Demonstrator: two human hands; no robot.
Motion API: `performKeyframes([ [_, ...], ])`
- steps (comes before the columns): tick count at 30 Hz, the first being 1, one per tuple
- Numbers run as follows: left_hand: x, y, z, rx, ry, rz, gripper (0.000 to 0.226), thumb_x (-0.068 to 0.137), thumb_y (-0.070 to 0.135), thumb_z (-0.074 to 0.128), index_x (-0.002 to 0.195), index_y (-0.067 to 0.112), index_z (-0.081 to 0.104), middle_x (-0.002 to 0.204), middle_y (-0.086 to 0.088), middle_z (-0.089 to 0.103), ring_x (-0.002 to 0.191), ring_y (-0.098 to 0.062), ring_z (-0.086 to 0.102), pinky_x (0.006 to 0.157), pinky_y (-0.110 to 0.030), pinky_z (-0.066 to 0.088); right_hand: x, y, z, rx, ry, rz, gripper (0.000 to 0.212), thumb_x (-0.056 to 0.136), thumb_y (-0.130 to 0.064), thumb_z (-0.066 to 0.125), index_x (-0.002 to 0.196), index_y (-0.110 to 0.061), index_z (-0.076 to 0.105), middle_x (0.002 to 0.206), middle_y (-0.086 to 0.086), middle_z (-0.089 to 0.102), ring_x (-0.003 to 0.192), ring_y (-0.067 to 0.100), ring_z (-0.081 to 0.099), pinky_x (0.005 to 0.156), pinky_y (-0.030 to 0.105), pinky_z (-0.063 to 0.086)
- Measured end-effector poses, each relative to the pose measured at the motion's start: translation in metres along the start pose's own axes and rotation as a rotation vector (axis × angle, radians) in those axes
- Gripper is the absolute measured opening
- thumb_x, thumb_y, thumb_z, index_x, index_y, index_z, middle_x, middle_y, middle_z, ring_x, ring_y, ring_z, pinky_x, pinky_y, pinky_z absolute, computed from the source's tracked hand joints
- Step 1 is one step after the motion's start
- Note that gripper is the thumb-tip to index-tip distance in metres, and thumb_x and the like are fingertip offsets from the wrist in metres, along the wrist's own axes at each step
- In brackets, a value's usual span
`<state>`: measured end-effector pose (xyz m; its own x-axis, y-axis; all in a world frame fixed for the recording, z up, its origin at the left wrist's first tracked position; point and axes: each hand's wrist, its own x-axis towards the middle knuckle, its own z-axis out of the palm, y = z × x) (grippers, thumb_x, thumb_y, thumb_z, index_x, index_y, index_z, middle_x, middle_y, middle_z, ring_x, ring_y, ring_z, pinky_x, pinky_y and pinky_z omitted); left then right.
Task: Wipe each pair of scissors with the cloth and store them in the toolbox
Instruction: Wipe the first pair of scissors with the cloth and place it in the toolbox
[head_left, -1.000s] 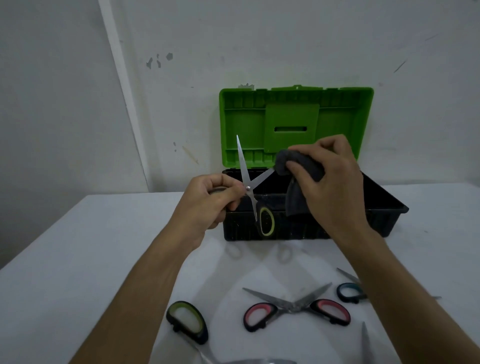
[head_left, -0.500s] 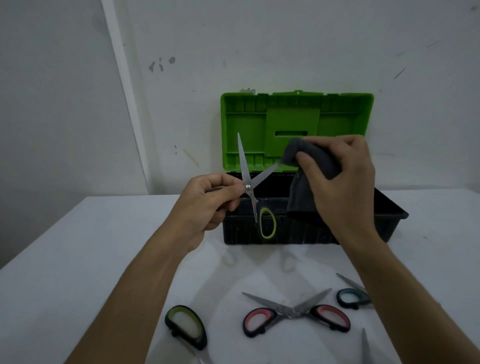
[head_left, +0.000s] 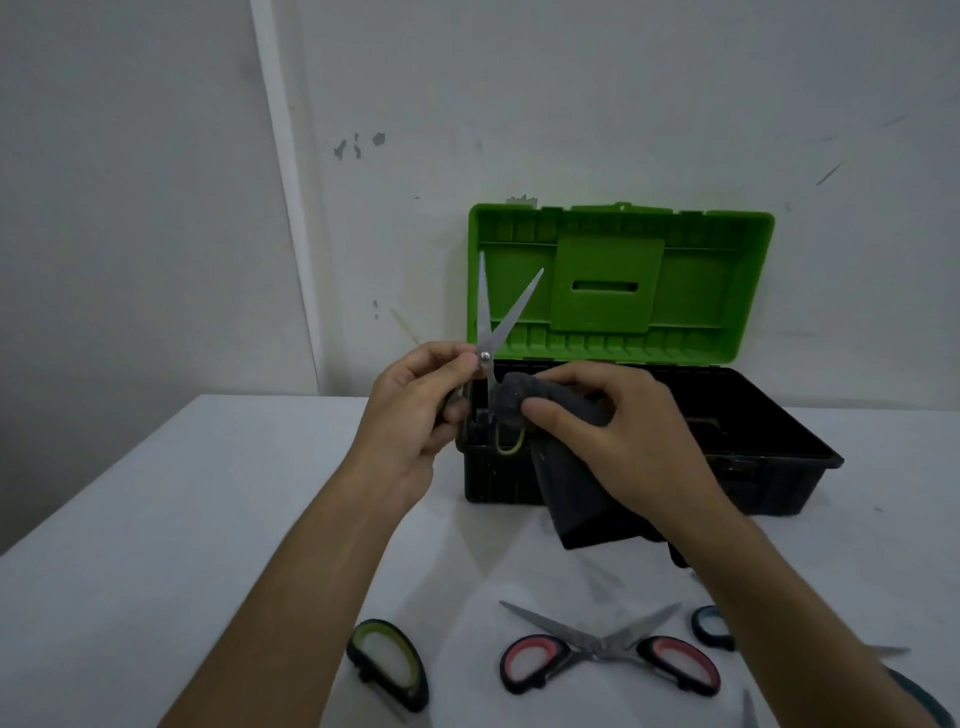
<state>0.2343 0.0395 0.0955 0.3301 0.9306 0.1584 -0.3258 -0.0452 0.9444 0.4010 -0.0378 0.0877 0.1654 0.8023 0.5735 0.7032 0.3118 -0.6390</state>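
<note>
My left hand grips one handle of the yellow-green-handled scissors, blades up and spread in a V before the toolbox. My right hand holds the dark grey cloth bunched around the other handle, just below the pivot; only a yellow-green loop shows beneath it. The cloth's free end hangs over the front of the black toolbox, whose green lid stands open against the wall.
On the white table near me lie red-handled scissors spread open, a second pair of yellow-green-handled scissors at the lower left, and blue-handled scissors partly hidden by my right forearm. A wall stands behind the toolbox.
My right hand has brought the cloth down from the right blade's tip to the lower handle. The blades now point more upward and closer together.
</note>
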Motion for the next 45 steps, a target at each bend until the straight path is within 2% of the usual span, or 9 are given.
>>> performKeyframes([
  [3,0.000,-0.002,0.001,-0.024,-0.007,-0.017,0.010,0.095,0.015,0.058,0.088,0.017,0.064,0.084,0.000,0.070,0.071,-0.010,0.061,0.067,-0.023,0.050,0.001,-0.001,0.005,0.108,-0.099,0.032,0.014,0.091,-0.034,0.070,0.103,-0.030,0.076,0.092,-0.018,0.073,0.088,-0.005,0.066,0.070,0.009,0.045],
  [5,0.000,-0.003,0.002,-0.029,-0.041,-0.033,0.012,0.097,0.019,0.055,0.087,0.019,0.061,0.081,0.002,0.072,0.083,-0.015,0.064,0.081,-0.033,0.051,0.002,-0.001,0.005,0.147,-0.092,0.022,0.014,0.092,-0.031,0.069,0.103,-0.029,0.077,0.092,-0.018,0.074,0.089,-0.003,0.067,0.072,0.010,0.046],
  [10,-0.003,-0.007,0.011,0.056,-0.066,-0.055,0.011,0.099,0.022,0.053,0.092,0.016,0.059,0.077,-0.002,0.065,0.071,-0.014,0.060,0.062,-0.025,0.056,0.004,0.000,-0.009,0.064,-0.047,-0.035,0.012,0.087,-0.026,0.075,0.098,-0.031,0.078,0.088,-0.019,0.075,0.086,-0.004,0.068,0.073,0.012,0.049],
  [14,-0.005,-0.008,0.012,-0.002,-0.146,-0.080,0.020,0.100,0.021,0.050,0.110,0.005,0.057,0.082,-0.004,0.073,0.086,-0.026,0.071,0.081,-0.042,0.058,0.009,0.004,-0.033,0.028,0.183,-0.052,0.015,0.085,-0.027,0.077,0.100,-0.030,0.075,0.094,-0.013,0.073,0.088,0.004,0.068,0.075,0.026,0.055],
  [17,-0.010,-0.008,0.018,-0.058,-0.225,-0.132,0.014,0.101,0.019,0.049,0.107,0.007,0.052,0.087,-0.008,0.073,0.084,-0.029,0.074,0.071,-0.040,0.062,0.007,0.006,-0.038,-0.052,0.239,-0.070,0.018,0.085,-0.029,0.078,0.103,-0.029,0.074,0.098,-0.009,0.071,0.089,0.006,0.065,0.075,0.033,0.056],
  [24,-0.014,-0.012,0.021,0.014,-0.252,-0.162,0.012,0.100,0.019,0.050,0.089,0.014,0.046,0.066,0.001,0.069,0.072,-0.023,0.071,0.068,-0.029,0.057,0.008,0.005,-0.036,-0.133,0.260,-0.142,0.023,0.084,-0.029,0.077,0.106,-0.024,0.074,0.100,-0.007,0.068,0.095,0.004,0.062,0.079,0.019,0.050],
  [32,-0.012,-0.015,0.020,0.066,-0.280,-0.156,0.008,0.099,0.019,0.052,0.093,0.016,0.048,0.078,-0.003,0.068,0.070,-0.020,0.066,0.070,-0.030,0.052,0.008,0.009,-0.034,-0.236,0.244,-0.163,0.026,0.085,-0.032,0.077,0.109,-0.024,0.074,0.101,-0.005,0.063,0.091,0.006,0.059,0.077,0.008,0.042],
  [40,-0.016,-0.012,0.022,0.271,-0.240,0.105,0.026,0.085,0.004,0.069,0.105,0.007,0.052,0.078,-0.012,0.074,0.067,-0.023,0.071,0.072,-0.036,0.059,0.004,0.003,-0.015,-0.223,0.177,-0.170,0.026,0.080,-0.042,0.079,0.102,-0.029,0.074,0.094,-0.008,0.056,0.086,0.005,0.058,0.074,0.021,0.048],
  [45,-0.020,0.001,0.016,0.332,-0.287,0.208,0.029,0.088,-0.001,0.064,0.101,0.009,0.040,0.073,-0.014,0.073,0.061,-0.026,0.067,0.068,-0.036,0.059,0.008,0.009,-0.023,-0.199,0.312,-0.137,0.023,0.083,-0.033,0.077,0.103,-0.023,0.074,0.098,-0.005,0.055,0.086,0.004,0.053,0.076,0.006,0.040],
])
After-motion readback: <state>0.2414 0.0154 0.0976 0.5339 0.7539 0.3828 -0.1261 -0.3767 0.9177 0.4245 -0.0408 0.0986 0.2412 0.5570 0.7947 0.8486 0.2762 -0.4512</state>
